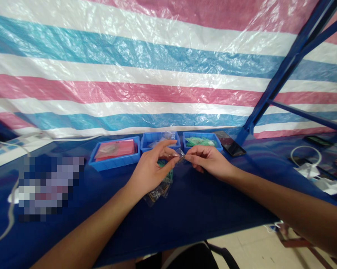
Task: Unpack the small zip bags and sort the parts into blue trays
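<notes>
Between my two hands is a small clear plastic bag, held above the blue table. My left hand pinches its left side between thumb and fingers. The fingertips of my right hand are closed on its right edge. What the bag holds is too small to make out. Under my left hand lies a pile of small clear packets with dark and green contents, partly hidden by the hand. Just behind my hands stands a blue bin with clear plastic bags in it.
At the left, a blue bin holds red packets. Another blue bin at the right holds green packets. A dark phone lies beside it. White chargers and cables sit far right. A striped sheet hangs behind the table.
</notes>
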`<action>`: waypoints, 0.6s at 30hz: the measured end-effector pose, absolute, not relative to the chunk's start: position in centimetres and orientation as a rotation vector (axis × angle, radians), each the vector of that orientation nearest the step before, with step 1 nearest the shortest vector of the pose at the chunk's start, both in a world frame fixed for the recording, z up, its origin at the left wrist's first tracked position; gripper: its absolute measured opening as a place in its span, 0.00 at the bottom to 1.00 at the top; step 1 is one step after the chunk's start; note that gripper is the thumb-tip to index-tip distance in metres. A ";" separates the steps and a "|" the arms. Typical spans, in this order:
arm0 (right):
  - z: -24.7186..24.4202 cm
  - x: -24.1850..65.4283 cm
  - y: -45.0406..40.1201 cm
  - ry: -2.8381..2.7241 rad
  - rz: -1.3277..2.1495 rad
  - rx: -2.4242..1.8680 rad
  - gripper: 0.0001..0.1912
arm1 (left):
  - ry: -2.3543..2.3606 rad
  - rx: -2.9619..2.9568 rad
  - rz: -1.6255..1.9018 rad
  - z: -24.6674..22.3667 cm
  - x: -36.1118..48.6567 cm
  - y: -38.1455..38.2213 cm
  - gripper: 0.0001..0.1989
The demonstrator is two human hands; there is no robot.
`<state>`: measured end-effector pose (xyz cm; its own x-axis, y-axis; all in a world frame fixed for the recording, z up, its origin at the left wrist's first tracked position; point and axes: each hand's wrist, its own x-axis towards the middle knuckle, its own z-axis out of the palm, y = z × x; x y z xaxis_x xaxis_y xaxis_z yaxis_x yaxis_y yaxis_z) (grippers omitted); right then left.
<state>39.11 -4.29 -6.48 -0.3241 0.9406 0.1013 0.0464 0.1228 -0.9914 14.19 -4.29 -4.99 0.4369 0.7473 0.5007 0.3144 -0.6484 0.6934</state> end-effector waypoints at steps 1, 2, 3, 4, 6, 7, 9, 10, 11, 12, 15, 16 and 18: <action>-6.5 39.1 -4.3 -1.528 1.320 -0.997 0.18 | 0.876 2.241 1.116 -4.9 14.2 -4.3 0.24; -6.4 39.1 -4.3 -1.505 1.327 -0.988 0.18 | 0.852 2.306 1.110 -4.7 14.2 -4.4 0.24; -6.4 39.1 -4.3 -1.480 1.343 -0.974 0.17 | 0.819 2.377 1.110 -4.6 14.1 -4.4 0.24; -6.3 39.0 -4.3 -1.450 1.366 -0.956 0.17 | 0.780 2.445 1.113 -4.5 14.2 -4.5 0.23; -6.1 38.9 -4.4 -1.392 1.434 -0.917 0.17 | 0.705 2.536 1.117 -4.5 14.2 -4.5 0.20; -6.0 38.8 -4.5 -1.362 1.474 -0.897 0.17 | 0.685 2.556 1.125 -4.5 14.2 -4.4 0.18; -5.8 38.7 -4.6 -1.310 1.545 -0.863 0.17 | 0.680 2.573 1.133 -4.6 14.2 -4.4 0.15; -5.7 38.7 -4.6 -1.290 1.572 -0.847 0.17 | 0.686 2.580 1.138 -4.7 14.2 -4.3 0.14; -5.7 38.7 -4.7 -1.271 1.593 -0.832 0.17 | 0.694 2.589 1.145 -4.7 14.2 -4.3 0.14; -5.7 38.7 -4.7 -1.251 1.609 -0.821 0.16 | 0.698 2.595 1.150 -4.7 14.2 -4.4 0.14; -5.8 38.8 -4.7 -1.216 1.645 -0.799 0.13 | 0.735 2.594 1.150 -4.6 14.3 -4.6 0.12; -5.9 38.9 -4.6 -1.212 1.648 -0.794 0.13 | 0.773 2.585 1.159 -4.5 14.3 -4.7 0.12; -6.0 38.9 -4.6 -1.221 1.638 -0.792 0.13 | 0.882 2.551 1.194 -4.4 14.3 -4.9 0.11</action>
